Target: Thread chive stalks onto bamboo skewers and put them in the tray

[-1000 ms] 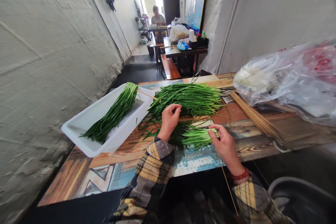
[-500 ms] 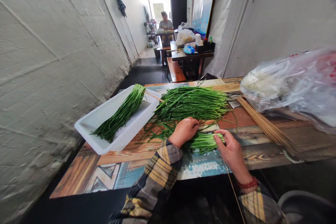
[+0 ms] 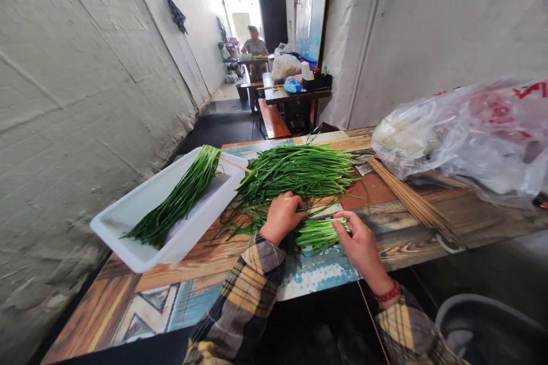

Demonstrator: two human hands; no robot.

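A small bundle of garlic chives (image 3: 322, 235) lies on the table in front of me, pale stem ends to the right. My left hand (image 3: 283, 215) is curled over the leafy end of this bundle. At the stem ends, my right hand (image 3: 358, 238) has thumb and fingers closed in a pinch. From under it a thin bamboo skewer (image 3: 369, 309) slants down past the table edge. Just behind both hands spreads a large pile of chives (image 3: 299, 170). Another chive bunch (image 3: 180, 199), with a skewer at its stem end, rests in a white plastic tray (image 3: 171, 259) on the left.
Several bamboo skewers (image 3: 409, 194) lie on the wood-patterned table (image 3: 205, 239) at right, beside a bulging clear plastic bag (image 3: 466, 131). A grey basin (image 3: 488, 319) stands below right. A person (image 3: 254, 44) sits far back, beyond another table (image 3: 278, 94).
The view has swung a little right, so everything sits further left. My left hand has shifted slightly toward the leafy end of the small bundle. My right hand stays at the stem ends.
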